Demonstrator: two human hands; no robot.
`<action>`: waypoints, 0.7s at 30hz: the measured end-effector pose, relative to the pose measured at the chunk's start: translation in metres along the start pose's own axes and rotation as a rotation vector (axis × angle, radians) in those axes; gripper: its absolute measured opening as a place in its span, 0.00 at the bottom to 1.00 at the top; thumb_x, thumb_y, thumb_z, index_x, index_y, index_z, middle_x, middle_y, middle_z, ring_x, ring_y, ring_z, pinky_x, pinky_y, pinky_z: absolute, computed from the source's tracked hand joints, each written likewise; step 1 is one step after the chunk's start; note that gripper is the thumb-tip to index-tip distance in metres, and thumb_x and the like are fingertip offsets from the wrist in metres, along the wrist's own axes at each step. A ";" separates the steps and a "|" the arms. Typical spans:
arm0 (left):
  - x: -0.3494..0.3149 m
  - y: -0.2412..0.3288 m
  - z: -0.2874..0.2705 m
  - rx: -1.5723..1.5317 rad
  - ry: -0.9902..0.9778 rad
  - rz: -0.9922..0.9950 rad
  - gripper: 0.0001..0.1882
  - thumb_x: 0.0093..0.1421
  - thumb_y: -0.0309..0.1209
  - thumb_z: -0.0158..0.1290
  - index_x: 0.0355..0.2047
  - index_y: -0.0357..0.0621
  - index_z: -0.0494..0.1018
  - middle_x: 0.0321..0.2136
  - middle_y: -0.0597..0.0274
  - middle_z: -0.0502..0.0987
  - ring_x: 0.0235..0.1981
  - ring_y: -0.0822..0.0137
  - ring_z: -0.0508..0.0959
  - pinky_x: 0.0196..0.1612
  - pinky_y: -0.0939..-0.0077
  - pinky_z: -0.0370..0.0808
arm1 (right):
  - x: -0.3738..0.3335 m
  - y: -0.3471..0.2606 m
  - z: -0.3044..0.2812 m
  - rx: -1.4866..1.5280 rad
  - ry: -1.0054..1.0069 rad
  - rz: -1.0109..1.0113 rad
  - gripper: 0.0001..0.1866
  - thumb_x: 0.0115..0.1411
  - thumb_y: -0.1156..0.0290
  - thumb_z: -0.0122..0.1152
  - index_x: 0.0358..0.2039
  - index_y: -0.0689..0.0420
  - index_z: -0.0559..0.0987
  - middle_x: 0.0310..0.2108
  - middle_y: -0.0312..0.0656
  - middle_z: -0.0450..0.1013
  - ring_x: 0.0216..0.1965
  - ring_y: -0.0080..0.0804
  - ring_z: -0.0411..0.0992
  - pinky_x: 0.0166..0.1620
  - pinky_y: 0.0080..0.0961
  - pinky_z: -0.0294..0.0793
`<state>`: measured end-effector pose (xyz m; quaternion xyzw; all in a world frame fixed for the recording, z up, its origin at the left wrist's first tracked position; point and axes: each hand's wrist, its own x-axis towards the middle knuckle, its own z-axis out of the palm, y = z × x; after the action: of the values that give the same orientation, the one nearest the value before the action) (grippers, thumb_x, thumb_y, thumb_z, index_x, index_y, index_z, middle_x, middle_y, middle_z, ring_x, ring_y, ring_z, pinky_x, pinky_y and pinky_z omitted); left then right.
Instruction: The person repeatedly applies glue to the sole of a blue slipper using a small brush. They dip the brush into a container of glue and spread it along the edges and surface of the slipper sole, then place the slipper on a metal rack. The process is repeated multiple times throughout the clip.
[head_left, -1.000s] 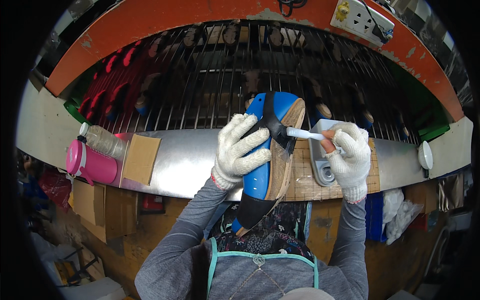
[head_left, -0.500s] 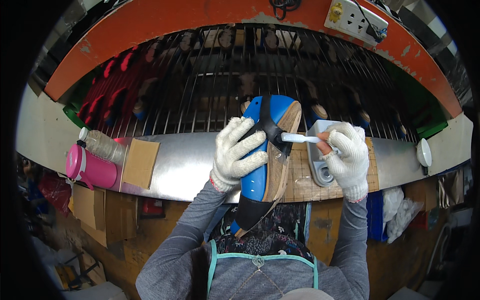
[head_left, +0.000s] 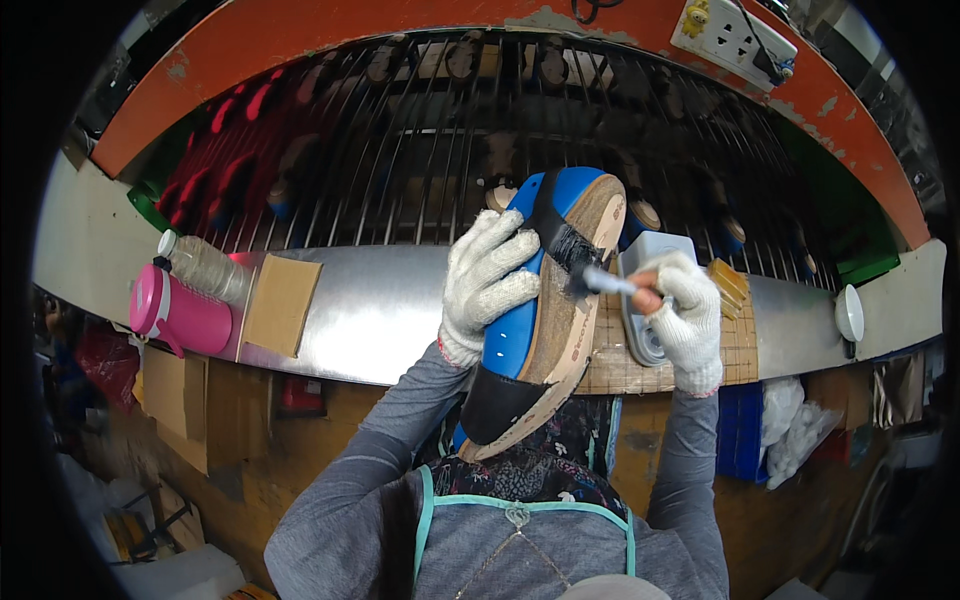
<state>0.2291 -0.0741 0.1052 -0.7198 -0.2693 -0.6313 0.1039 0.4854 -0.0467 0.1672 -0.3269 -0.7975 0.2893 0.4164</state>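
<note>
Above the bench edge I hold a cork-soled sandal (head_left: 548, 335) with black straps, fitted on a blue shoe last (head_left: 508, 340). My left hand (head_left: 490, 275), in a white knit glove, is closed on the last's left side; its thumb is hidden. The sandal leans so that its cork edge and pale underside show toward the right. My right hand (head_left: 682, 315), gloved with bare fingertips showing, pinches a white-handled brush (head_left: 608, 283) like a toothbrush. Its blurred dark bristles meet the wet-looking black strap at the cork edge. Behind the right hand stands a grey plastic container (head_left: 662, 246).
A metal bench top (head_left: 390, 300) carries a pink jug (head_left: 180, 312), a clear bottle (head_left: 208, 268), a cardboard piece (head_left: 283, 305) and a gridded board (head_left: 620, 375). Beyond it, a rod rack (head_left: 410, 170) bears several shoes under an orange frame (head_left: 300, 55). A white bowl (head_left: 849, 313) sits far right.
The sandal has turned, showing more of its underside. The brush has moved slightly right and down along the strap to the cork edge, its bristles now visible.
</note>
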 end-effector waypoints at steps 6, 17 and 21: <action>0.000 -0.003 0.003 0.117 0.034 0.012 0.18 0.47 0.39 0.66 0.37 0.54 0.74 0.49 0.54 0.78 0.56 0.44 0.75 0.57 0.40 0.69 | -0.025 0.008 0.023 0.194 0.160 0.180 0.08 0.58 0.72 0.67 0.34 0.65 0.82 0.34 0.39 0.74 0.33 0.24 0.71 0.35 0.21 0.69; -0.010 -0.015 -0.021 0.374 -0.104 0.165 0.23 0.46 0.31 0.66 0.43 0.66 0.72 0.51 0.62 0.75 0.57 0.49 0.73 0.47 0.45 0.77 | -0.075 -0.025 0.053 0.136 0.165 0.354 0.12 0.61 0.68 0.68 0.37 0.67 0.83 0.33 0.38 0.71 0.34 0.21 0.68 0.31 0.17 0.67; -0.017 -0.013 -0.023 0.368 -0.131 0.155 0.24 0.47 0.31 0.66 0.44 0.68 0.72 0.52 0.64 0.76 0.58 0.49 0.73 0.48 0.45 0.77 | -0.068 -0.027 0.059 0.032 0.246 0.318 0.10 0.59 0.70 0.69 0.36 0.64 0.83 0.34 0.39 0.72 0.34 0.25 0.70 0.35 0.21 0.68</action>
<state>0.2020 -0.0784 0.0905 -0.7467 -0.3300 -0.5135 0.2643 0.4574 -0.1265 0.1264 -0.4751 -0.6743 0.3218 0.4648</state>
